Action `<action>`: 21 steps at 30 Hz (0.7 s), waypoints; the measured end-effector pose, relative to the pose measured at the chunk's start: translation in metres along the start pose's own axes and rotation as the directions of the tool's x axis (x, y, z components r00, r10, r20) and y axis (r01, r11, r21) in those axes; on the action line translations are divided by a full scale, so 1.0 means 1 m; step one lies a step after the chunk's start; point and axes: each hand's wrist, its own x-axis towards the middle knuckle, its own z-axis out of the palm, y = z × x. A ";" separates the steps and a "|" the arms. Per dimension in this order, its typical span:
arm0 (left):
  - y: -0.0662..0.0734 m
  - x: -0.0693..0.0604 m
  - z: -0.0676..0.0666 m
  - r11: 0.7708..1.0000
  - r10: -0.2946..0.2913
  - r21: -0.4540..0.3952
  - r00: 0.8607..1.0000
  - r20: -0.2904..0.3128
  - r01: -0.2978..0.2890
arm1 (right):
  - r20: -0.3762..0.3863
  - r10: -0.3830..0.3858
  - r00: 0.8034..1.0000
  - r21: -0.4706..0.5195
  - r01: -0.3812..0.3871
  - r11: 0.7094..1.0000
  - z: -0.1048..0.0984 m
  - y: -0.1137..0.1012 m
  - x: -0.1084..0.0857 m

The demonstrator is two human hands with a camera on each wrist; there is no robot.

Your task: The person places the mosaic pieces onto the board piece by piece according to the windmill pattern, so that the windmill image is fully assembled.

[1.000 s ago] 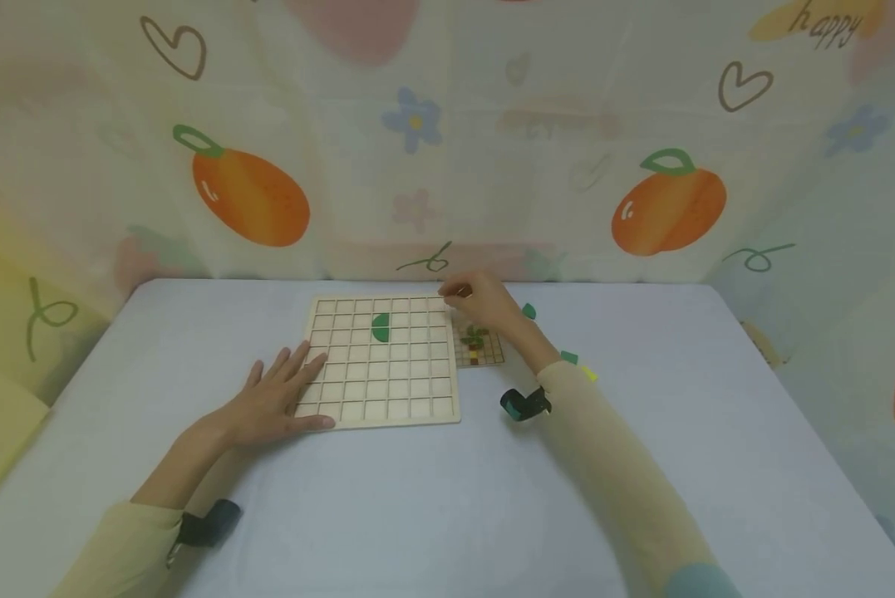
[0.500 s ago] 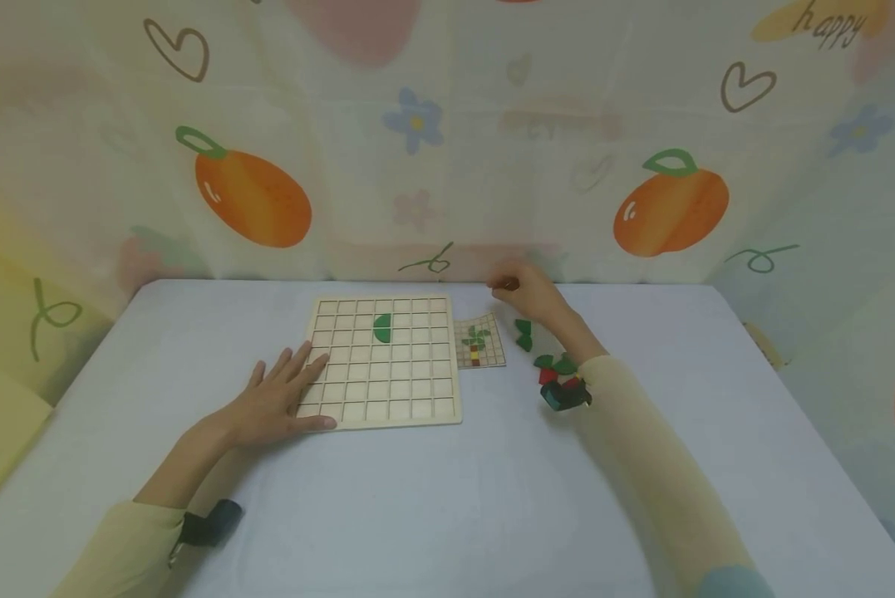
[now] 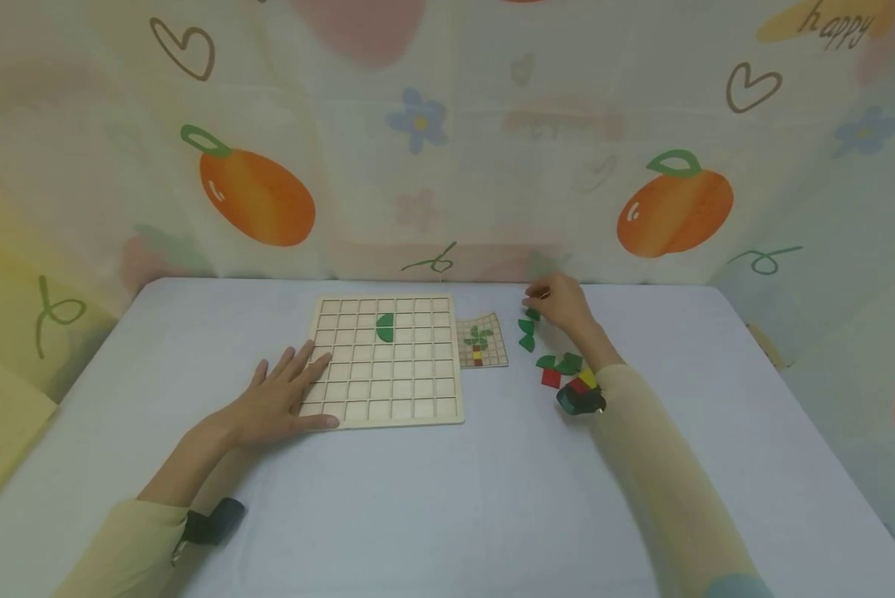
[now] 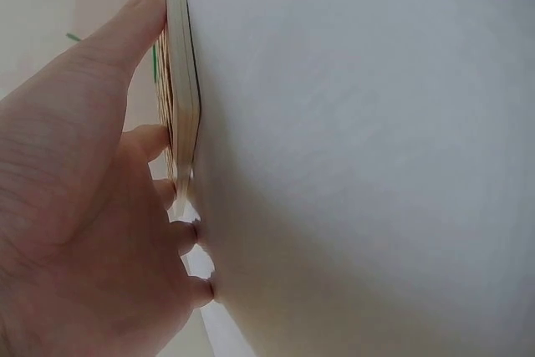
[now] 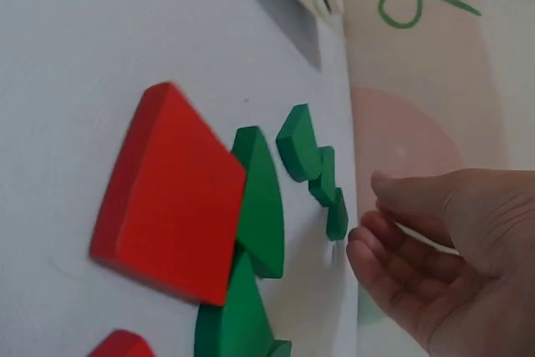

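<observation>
My left hand (image 3: 271, 403) rests with spread fingers on the left edge of a wooden grid board (image 3: 410, 386). In the left wrist view its thumb lies along the board's rim (image 4: 185, 106). Two green quarter-circle tiles (image 3: 385, 328) sit in upper cells of the board. My right hand (image 3: 565, 303) hovers at the far side of the table, close to a green tile (image 3: 533, 315). Its fingers are loosely bent, thumb apart from them, and the right wrist view shows nothing between thumb and fingers (image 5: 380, 269). Two more green tiles (image 3: 526, 335) lie just nearer.
A pattern card (image 3: 492, 355) showing a green and brown-yellow figure lies against the board's right side. Nearer the right sleeve is a loose group of tiles: green ones (image 3: 546, 362), a red square (image 3: 551, 378) and a yellow one (image 3: 587, 379). A printed curtain hangs behind the table.
My right hand has moved right, from above the card and the board's upper right corner to the green tiles, uncovering the card and the loose tiles. The left hand stays on the board.
</observation>
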 end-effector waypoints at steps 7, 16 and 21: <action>0.003 -0.002 -0.002 1.000 0.003 -0.007 1.000 -0.002 -0.003 | -0.007 0.115 0.993 -0.045 -0.115 0.992 0.003 0.003 -0.004; 0.002 -0.001 -0.001 1.000 0.004 -0.007 1.000 0.001 -0.004 | -0.042 0.140 0.989 -0.054 -0.142 0.988 0.008 0.001 -0.005; 0.002 -0.002 -0.002 1.000 0.006 -0.012 1.000 0.001 -0.006 | -0.033 0.117 0.993 -0.025 -0.118 0.993 0.008 0.002 -0.005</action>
